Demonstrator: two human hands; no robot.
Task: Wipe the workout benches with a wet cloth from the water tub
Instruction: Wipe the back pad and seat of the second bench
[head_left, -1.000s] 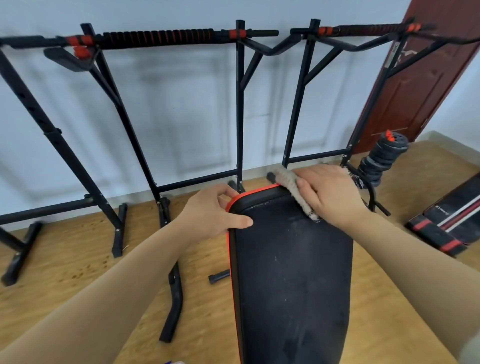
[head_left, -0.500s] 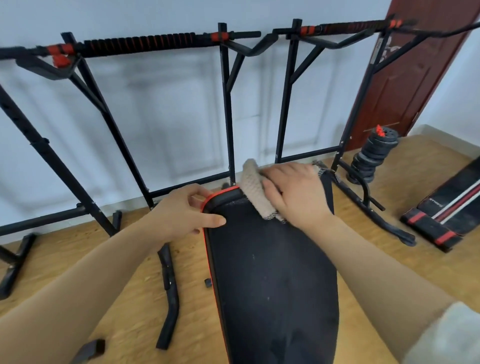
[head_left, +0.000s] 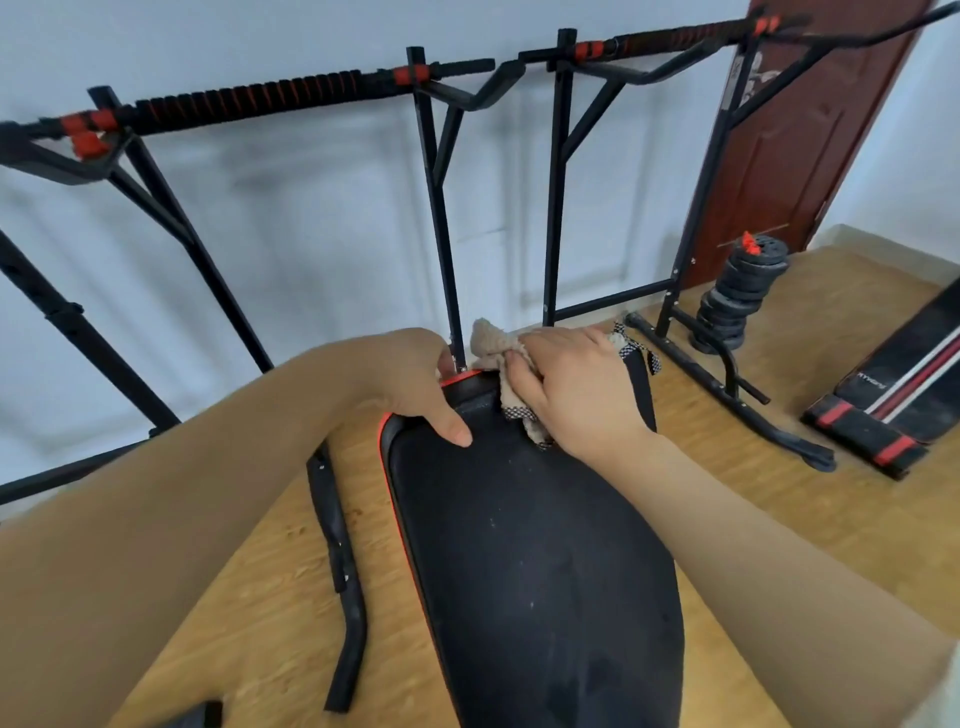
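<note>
A black padded bench (head_left: 535, 561) with a red edge runs from the bottom of the view up to the centre. My left hand (head_left: 415, 379) grips the bench's far left corner, thumb lying on the pad. My right hand (head_left: 566, 387) lies flat on a beige cloth (head_left: 493, 343) with a checkered hem, pressing it onto the far end of the pad. Most of the cloth is hidden under that hand. The water tub is not in view.
Black pull-up racks (head_left: 441, 223) with red-and-black grips stand against the wall just behind the bench. A stack of weight plates (head_left: 737, 296) sits at the right by a brown door (head_left: 789, 135). Another black bench (head_left: 904, 395) lies on the wooden floor far right. Rack feet (head_left: 337, 540) lie left of the bench.
My right hand has slid the cloth leftward along the far end of the pad, toward my left hand. The left hand keeps its hold on the corner. The camera view has shifted.
</note>
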